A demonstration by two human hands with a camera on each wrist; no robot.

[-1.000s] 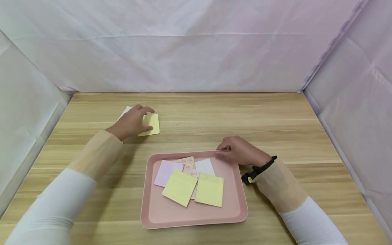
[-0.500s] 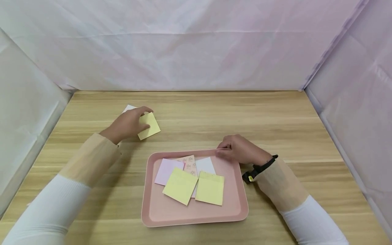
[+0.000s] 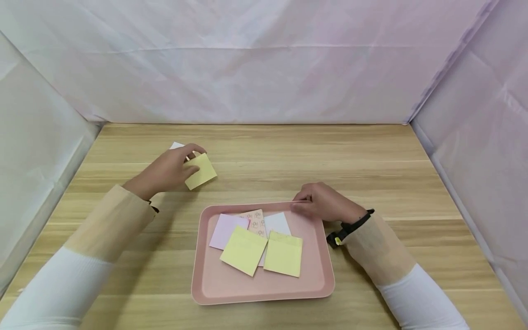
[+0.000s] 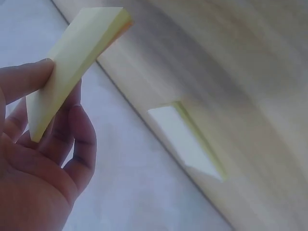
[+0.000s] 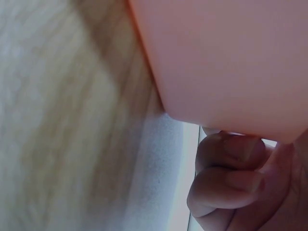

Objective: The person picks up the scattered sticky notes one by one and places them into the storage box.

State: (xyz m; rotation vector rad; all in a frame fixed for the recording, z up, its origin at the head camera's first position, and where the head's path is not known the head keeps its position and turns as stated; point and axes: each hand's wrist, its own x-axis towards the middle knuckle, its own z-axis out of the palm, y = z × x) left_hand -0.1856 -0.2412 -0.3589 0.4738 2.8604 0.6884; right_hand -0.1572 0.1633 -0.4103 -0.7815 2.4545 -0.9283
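My left hand (image 3: 165, 172) pinches a yellow sticky note pad (image 3: 202, 173) between thumb and fingers at the back left of the table. In the left wrist view this pad (image 4: 72, 57) is tilted and held off the tabletop. A white-faced pad (image 4: 185, 139) with a yellowish edge lies on the table behind the hand, mostly hidden in the head view. My right hand (image 3: 332, 201) grips the far right rim of a pink tray (image 3: 264, 291), thumb inside, other fingers curled outside. Inside the tray lie two yellow pads (image 3: 244, 251), a lilac one (image 3: 227, 231), a printed one (image 3: 256, 220) and white paper (image 3: 277, 223), overlapping.
The wood-grain table (image 3: 371, 156) runs back to a pale cloth wall (image 3: 264, 82). Similar cloth walls (image 3: 491, 137) close off the left and right sides.
The yellow pad has been taken up by my left hand and turned, its edge now slanting. My left forearm has drawn back slightly to the left. My right hand and the tray stay put.
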